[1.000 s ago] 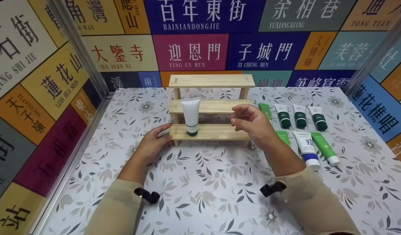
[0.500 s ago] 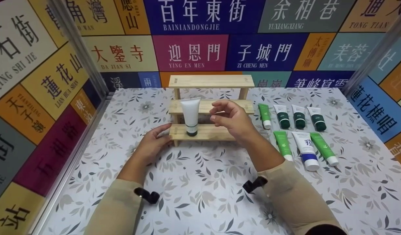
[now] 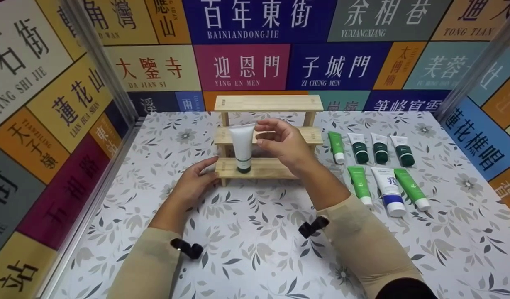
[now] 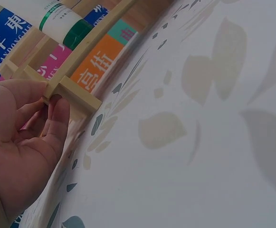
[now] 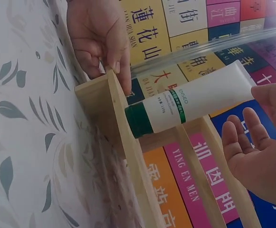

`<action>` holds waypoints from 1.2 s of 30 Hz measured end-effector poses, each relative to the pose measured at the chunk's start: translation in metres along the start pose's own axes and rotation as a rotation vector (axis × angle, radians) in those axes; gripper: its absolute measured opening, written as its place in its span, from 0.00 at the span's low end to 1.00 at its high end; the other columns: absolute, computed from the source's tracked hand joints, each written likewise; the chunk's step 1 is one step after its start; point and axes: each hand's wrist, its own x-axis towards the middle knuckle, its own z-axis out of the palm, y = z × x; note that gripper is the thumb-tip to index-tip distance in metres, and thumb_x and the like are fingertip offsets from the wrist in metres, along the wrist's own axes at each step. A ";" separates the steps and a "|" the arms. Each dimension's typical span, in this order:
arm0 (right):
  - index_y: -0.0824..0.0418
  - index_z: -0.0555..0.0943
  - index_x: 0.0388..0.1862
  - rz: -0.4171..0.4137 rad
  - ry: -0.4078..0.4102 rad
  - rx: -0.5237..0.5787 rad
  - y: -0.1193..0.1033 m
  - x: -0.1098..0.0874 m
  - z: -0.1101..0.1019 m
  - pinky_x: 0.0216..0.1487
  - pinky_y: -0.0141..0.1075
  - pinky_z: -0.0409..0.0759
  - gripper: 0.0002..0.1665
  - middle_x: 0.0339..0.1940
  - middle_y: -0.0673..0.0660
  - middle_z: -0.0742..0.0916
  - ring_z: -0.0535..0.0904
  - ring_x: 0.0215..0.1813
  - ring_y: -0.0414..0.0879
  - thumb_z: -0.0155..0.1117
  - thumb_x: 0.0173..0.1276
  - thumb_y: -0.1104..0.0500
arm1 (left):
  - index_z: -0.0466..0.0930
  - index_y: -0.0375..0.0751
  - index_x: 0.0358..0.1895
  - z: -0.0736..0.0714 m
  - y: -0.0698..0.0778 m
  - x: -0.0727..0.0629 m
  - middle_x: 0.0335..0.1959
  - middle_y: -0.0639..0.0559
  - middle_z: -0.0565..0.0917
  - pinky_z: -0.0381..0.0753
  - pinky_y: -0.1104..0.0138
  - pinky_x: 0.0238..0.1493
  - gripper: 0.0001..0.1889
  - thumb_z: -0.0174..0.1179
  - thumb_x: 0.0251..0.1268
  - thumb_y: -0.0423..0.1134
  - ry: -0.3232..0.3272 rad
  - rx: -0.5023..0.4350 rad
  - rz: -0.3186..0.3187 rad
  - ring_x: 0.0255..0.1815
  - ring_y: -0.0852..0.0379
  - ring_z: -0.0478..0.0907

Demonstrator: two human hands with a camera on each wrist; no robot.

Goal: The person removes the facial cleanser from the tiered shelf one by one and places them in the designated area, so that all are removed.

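A white squeeze tube [image 3: 241, 145] with a green band stands upright on its dark green cap, on the lowest step of a three-tier wooden display rack [image 3: 275, 167]. At the left end of that step, my left hand [image 3: 198, 181] pinches the board between thumb and fingers, as the left wrist view shows. My right hand [image 3: 284, 143] is at the tube's right side, its fingers loosely bent and spread from the thumb. In the right wrist view, a fingertip [image 5: 259, 91] of it is right at the tube's flat top end. Its palm holds nothing.
To the right on the flowered tablecloth [image 3: 255, 249] lie several tubes in two rows: green tubes [image 3: 411, 187], white tubes with dark green caps [image 3: 380, 148], and a white-and-blue tube [image 3: 389, 192]. Lettered panels [image 3: 242, 66] stand behind the rack and at both sides.
My right hand has moved left across the rack, from its right end to beside the standing tube. My left hand stays on the rack's left end, and the tube has not moved.
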 end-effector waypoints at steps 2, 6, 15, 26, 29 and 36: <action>0.69 0.76 0.72 0.004 0.008 -0.005 -0.002 0.002 0.002 0.61 0.39 0.88 0.31 0.64 0.63 0.85 0.84 0.64 0.61 0.68 0.70 0.74 | 0.71 0.46 0.80 0.000 0.000 0.001 0.76 0.39 0.77 0.85 0.70 0.59 0.29 0.60 0.79 0.30 0.003 0.004 -0.002 0.59 0.56 0.87; 0.68 0.78 0.71 0.004 0.013 -0.020 -0.002 0.007 0.005 0.61 0.39 0.88 0.30 0.64 0.62 0.86 0.84 0.65 0.58 0.68 0.70 0.74 | 0.71 0.47 0.80 -0.001 -0.001 0.001 0.76 0.40 0.77 0.85 0.69 0.61 0.30 0.60 0.78 0.31 0.009 0.003 -0.016 0.62 0.54 0.86; 0.65 0.79 0.70 -0.005 0.010 -0.045 0.005 0.007 0.009 0.62 0.39 0.88 0.28 0.64 0.62 0.86 0.85 0.63 0.53 0.70 0.71 0.71 | 0.72 0.50 0.79 -0.001 0.001 0.000 0.76 0.44 0.78 0.84 0.66 0.65 0.29 0.61 0.78 0.31 0.023 0.012 -0.042 0.66 0.53 0.85; 0.62 0.81 0.65 -0.031 0.045 -0.050 0.004 0.006 0.017 0.57 0.40 0.90 0.25 0.55 0.57 0.88 0.86 0.57 0.49 0.72 0.71 0.69 | 0.72 0.48 0.79 -0.002 0.000 0.000 0.73 0.40 0.80 0.86 0.69 0.56 0.29 0.61 0.79 0.32 0.010 0.034 -0.006 0.56 0.57 0.88; 0.63 0.81 0.64 -0.032 0.055 -0.039 0.005 0.006 0.018 0.56 0.39 0.90 0.24 0.53 0.56 0.87 0.86 0.56 0.50 0.71 0.70 0.70 | 0.72 0.48 0.79 -0.001 0.000 0.000 0.74 0.40 0.79 0.86 0.69 0.57 0.29 0.60 0.79 0.32 0.008 0.041 -0.003 0.57 0.57 0.88; 0.62 0.80 0.59 -0.039 0.093 -0.021 0.009 0.004 0.015 0.56 0.40 0.90 0.20 0.53 0.57 0.87 0.86 0.54 0.50 0.70 0.70 0.72 | 0.72 0.49 0.79 -0.001 0.001 0.001 0.75 0.42 0.78 0.85 0.65 0.64 0.29 0.61 0.79 0.33 0.020 0.043 -0.027 0.61 0.55 0.86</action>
